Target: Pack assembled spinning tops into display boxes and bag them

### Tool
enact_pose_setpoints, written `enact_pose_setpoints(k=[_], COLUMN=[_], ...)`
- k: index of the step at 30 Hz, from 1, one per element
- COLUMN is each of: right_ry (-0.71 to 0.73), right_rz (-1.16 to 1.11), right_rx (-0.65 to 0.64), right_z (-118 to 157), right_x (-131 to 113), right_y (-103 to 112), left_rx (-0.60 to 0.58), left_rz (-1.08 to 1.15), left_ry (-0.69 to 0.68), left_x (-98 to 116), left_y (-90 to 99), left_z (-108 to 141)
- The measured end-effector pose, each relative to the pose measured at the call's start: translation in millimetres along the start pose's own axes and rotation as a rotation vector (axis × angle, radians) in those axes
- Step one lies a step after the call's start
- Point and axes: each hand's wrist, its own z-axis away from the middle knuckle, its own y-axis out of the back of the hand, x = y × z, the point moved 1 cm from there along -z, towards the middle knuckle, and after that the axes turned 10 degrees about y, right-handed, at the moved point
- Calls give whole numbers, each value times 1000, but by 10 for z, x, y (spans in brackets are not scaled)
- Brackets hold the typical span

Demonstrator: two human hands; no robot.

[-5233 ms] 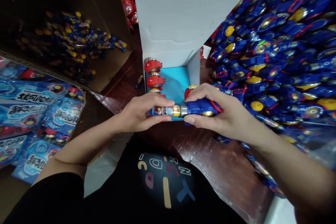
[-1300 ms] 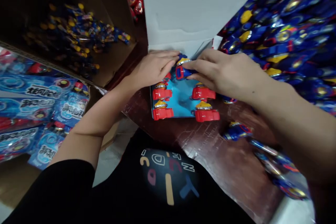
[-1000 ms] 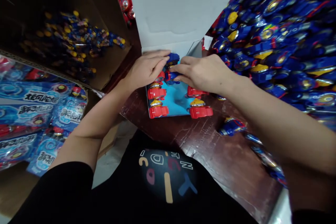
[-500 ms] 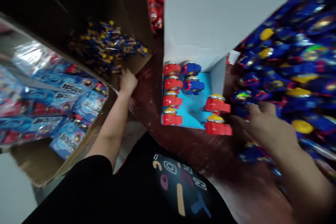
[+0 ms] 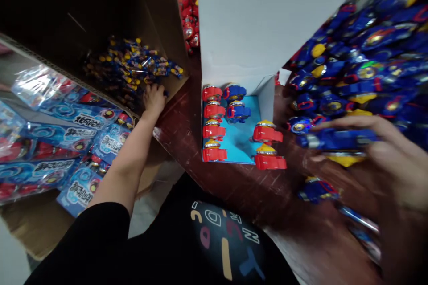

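My left hand (image 5: 155, 99) reaches into a brown carton (image 5: 167, 18), its fingers among small blue and yellow items (image 5: 133, 64); what they hold, if anything, is hidden. At the right, my right hand (image 5: 384, 142) grips a blue toy (image 5: 344, 139) with a yellow part. Between them stands a white box (image 5: 237, 31) with a light blue inside. Red toys (image 5: 214, 131) line its left side, with blue toys (image 5: 238, 111) beside them. Further red toys (image 5: 270, 158) lie at its right front edge.
Blue toys (image 5: 368, 71) are heaped on the right, and red ones (image 5: 189, 9) behind the white box. Packaged sets (image 5: 80, 124) fill a carton at the left. A loose blue toy (image 5: 317, 189) lies on the dark red table (image 5: 187, 131).
My right hand has lifted a blue toy from near the pile and turned. My left hand has moved slightly further into the small items. The view has shifted a little.
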Motion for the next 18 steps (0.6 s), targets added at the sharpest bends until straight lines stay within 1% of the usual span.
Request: enact_pose_setpoints(k=[2,3,4,5,6,7,8,9,11,12,13,14,15,16,17,18], right_ry=[110,213,343,483,614,729,820,889,942,946,938,922,905,890,883,879], right_rz=[-42,-38,-15,17,43,63,78,80,51,27,9,2,6,12,14,16], right_rx=[-72,-84,-72,-33,13,47,67,80,81,79,83,91,95,92,83,68], right_z=[-63,-94,-120,-139,-151,-160,-167,-174,-193,-201,-207,-210,-208,-201,-187,-168], right_x=[-235,-353,-470,-582,-683,-767,-832,-877,-907,-899,-881,-859,-836,-816,-801,-792], right_y=[-108,-154,-196,-238,-284,-338,-402,-474,-623,-689,-742,-779,-799,-806,-805,-801], left_rx=[-35,-40,-40,-49,-78,-136,-237,-368,-675,-817,-940,-1037,-1108,-1153,-1174,-1164], left_rz=[26,65,162,321,530,795,1018,1170,1359,1416,1457,1482,1488,1478,1449,1397], left_ry=[-35,-49,-70,-103,-143,-194,-253,-293,-347,-355,-360,-368,-383,-407,-443,-482], left_x=[67,113,168,229,295,366,443,524,686,758,817,862,892,910,918,920], left_y=[72,126,191,264,342,421,494,557,642,663,671,671,666,663,665,672], left_z=[-17,34,138,297,506,753,1019,1283,1732,1891,2001,2066,2094,2097,2086,2069])
